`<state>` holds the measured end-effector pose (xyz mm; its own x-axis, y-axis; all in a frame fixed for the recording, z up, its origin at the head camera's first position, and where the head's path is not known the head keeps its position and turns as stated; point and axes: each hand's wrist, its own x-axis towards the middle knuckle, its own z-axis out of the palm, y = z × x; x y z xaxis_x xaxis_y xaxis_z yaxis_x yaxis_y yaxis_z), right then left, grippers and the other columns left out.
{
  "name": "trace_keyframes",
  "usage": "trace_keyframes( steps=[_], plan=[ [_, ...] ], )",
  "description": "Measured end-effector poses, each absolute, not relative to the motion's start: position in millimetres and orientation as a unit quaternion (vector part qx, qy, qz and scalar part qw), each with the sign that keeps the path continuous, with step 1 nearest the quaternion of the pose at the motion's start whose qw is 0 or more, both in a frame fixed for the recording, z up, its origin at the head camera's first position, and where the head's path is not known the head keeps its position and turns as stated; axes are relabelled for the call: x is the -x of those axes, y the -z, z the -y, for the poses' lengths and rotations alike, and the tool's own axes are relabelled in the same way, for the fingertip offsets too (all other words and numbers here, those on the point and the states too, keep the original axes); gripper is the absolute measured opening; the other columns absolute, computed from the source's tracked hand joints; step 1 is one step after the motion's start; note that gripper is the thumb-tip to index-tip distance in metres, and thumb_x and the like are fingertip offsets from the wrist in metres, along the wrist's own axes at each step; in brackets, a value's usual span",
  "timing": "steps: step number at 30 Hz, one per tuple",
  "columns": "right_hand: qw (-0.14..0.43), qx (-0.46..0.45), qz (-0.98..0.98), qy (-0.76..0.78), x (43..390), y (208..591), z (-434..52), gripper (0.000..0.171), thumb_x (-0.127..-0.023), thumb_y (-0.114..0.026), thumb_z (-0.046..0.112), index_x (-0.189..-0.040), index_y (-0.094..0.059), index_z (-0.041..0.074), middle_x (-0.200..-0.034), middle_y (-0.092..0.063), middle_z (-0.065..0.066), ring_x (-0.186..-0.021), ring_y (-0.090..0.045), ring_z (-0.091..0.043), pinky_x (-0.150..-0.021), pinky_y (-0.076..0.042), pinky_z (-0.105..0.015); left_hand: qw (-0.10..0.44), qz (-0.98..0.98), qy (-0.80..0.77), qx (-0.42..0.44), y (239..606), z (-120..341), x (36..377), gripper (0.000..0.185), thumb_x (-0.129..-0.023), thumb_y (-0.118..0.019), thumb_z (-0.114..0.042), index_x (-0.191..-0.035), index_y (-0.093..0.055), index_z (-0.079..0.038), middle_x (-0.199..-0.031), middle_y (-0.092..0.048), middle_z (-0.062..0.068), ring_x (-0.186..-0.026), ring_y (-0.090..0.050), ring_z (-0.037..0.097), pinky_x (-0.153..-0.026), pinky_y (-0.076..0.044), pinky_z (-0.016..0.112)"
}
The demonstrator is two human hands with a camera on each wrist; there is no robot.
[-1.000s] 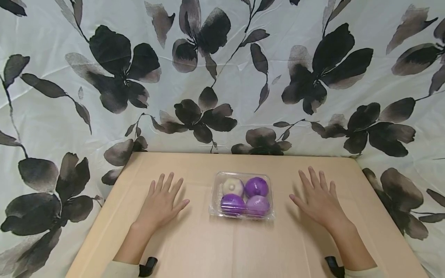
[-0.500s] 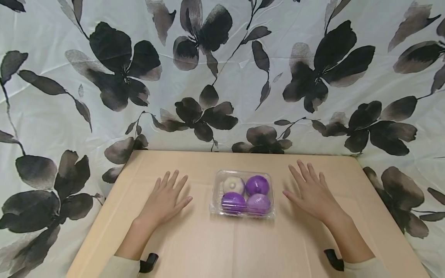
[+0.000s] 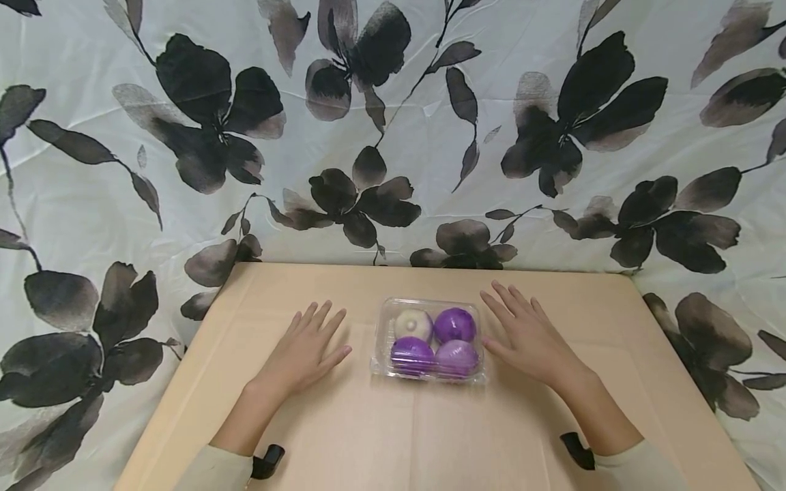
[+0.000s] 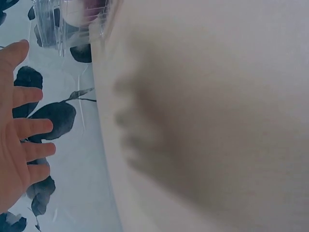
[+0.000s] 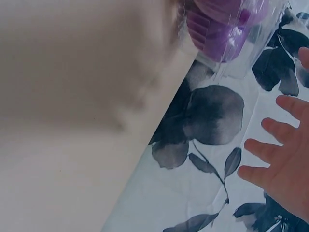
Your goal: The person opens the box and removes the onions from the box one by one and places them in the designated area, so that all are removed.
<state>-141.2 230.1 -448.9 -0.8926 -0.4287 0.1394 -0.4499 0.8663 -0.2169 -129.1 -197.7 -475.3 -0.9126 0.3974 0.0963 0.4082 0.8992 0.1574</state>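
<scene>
A clear plastic clamshell box [image 3: 383, 327] sits on the table, holding round glossy purple balls [image 3: 454, 324] and one cream-white ball [image 3: 413, 326] with a small nub on top. On its left, apart from it, my left hand [image 3: 307, 351] hovers palm down with fingers spread and straight. My right hand [image 3: 528, 334] is nearer, its thumb and fingertips close beside the box's right side. Neither hand holds anything. In the right wrist view the purple ball [image 5: 219, 36] shows through the ridged plastic, with the right hand's fingers [image 5: 263, 150] extended.
The light wooden-toned table [image 3: 344, 436] ends at a back edge against a white cloth with dark flowers [image 3: 362, 198]. A dark wrist strap [image 3: 268, 462] is on the left sleeve and another strap [image 3: 577, 450] on the right.
Both hands have moved inward toward the box, the right one farther and now right beside it. The box has stayed in place on the table.
</scene>
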Motion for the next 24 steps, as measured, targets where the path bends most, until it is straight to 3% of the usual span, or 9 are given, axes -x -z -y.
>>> trace_keyframes(
  steps=[10, 16, 24],
  plan=[
    [0.107, -0.311, 0.934, -0.139, 147, 445, -209, 0.076, -0.090, -0.075, 0.049, -0.153, -0.050, 0.015, -0.161, -0.043, -0.015, -0.146, -0.042, -0.040, -0.122, -0.036, -0.063, 0.000, 0.957, 0.200, 0.211, 478, 190, 127, 0.068, -0.103, -0.059, -0.047, -0.156, -0.044, -0.007, -0.158, -0.043, 0.024, -0.146, -0.041, 0.046, -0.123, -0.036, 0.061],
    [0.090, -0.319, 0.930, -0.158, 150, 441, -192, 0.075, -0.087, -0.079, 0.048, -0.152, -0.051, 0.021, -0.157, -0.049, -0.010, -0.143, -0.046, -0.037, -0.118, -0.041, -0.064, -0.021, 0.945, 0.259, 0.198, 477, 186, 125, 0.066, -0.103, -0.059, -0.047, -0.156, -0.044, -0.010, -0.157, -0.046, 0.019, -0.146, -0.044, 0.039, -0.123, -0.039, 0.058],
    [0.092, -0.356, 0.917, -0.154, 155, 443, -172, 0.068, -0.087, -0.074, 0.041, -0.150, -0.054, 0.022, -0.152, -0.053, -0.009, -0.139, -0.051, -0.033, -0.116, -0.047, -0.057, -0.047, 0.925, 0.321, 0.196, 479, 182, 131, 0.062, -0.103, -0.060, -0.045, -0.154, -0.047, -0.012, -0.155, -0.051, 0.011, -0.145, -0.048, 0.032, -0.122, -0.042, 0.053]
  ],
)
